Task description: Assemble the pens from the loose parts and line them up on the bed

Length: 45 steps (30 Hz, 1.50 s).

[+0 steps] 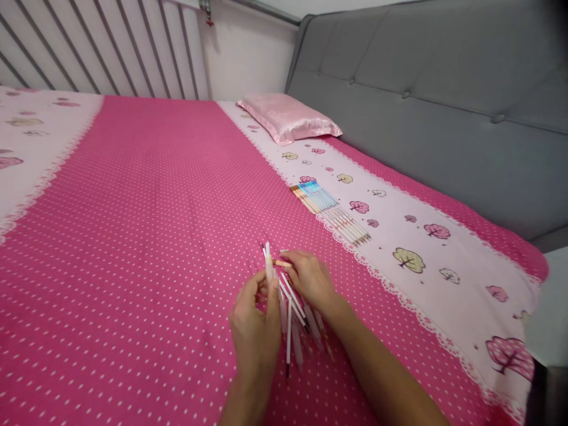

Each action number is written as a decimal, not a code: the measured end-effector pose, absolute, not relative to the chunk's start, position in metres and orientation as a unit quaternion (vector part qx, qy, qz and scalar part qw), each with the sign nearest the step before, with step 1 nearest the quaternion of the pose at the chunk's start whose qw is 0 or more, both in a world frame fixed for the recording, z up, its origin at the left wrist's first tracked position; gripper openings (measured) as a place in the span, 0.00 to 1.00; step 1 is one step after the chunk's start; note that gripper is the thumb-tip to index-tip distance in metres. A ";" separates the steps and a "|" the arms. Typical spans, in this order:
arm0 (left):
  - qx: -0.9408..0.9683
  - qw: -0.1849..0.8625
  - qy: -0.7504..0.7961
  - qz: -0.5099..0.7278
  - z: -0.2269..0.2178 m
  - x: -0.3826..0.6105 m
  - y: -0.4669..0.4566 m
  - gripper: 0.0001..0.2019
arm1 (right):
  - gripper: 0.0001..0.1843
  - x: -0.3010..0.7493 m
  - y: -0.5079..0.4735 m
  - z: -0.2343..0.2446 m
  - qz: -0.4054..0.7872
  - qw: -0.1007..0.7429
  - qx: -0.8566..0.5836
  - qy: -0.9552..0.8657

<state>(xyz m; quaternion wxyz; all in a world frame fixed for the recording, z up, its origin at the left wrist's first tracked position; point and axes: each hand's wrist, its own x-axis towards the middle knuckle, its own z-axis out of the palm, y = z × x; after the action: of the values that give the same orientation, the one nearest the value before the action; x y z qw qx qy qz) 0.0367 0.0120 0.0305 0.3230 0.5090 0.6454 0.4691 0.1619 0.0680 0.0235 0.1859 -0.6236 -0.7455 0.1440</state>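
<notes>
My left hand [256,313] is closed around a pale, cream-banded pen [268,267] that points up and away from me. A thin white stick with a dark tip shows just behind that pen. Between the fingertips of my right hand [313,279] is an orange-tan pen [282,264], lying nearly level, its left end close to the pale pen. Under and between both hands lies a loose pile of slim white and pinkish pens [289,337], some with dark tips. My hands cover part of this pile.
Farther off on the bed, blue and tan pens [316,196] lie side by side in a row, with a second row of whitish pens [348,226] adjoining. A pink pillow [288,117] rests near the grey headboard [421,71]. A radiator [102,47] stands behind the dotted pink bedsheet [146,195].
</notes>
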 end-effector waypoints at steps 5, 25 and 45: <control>0.506 0.338 0.643 0.464 0.031 0.037 0.011 0.16 | 0.15 0.161 0.071 0.020 0.161 0.238 -0.614 -0.735; 0.638 0.337 0.595 0.354 0.028 0.044 0.011 0.15 | 0.14 0.186 0.079 0.036 0.453 0.646 -0.425 -0.444; 0.642 0.344 0.590 0.347 0.029 0.042 0.012 0.16 | 0.15 0.178 0.073 0.041 0.515 0.603 -0.414 -0.447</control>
<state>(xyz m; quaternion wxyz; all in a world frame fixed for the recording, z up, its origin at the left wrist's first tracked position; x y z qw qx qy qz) 0.0421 0.0116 0.0293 0.3444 0.6420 0.5903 0.3475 0.1776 0.0732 0.0411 0.6034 -0.4139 -0.4470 0.5146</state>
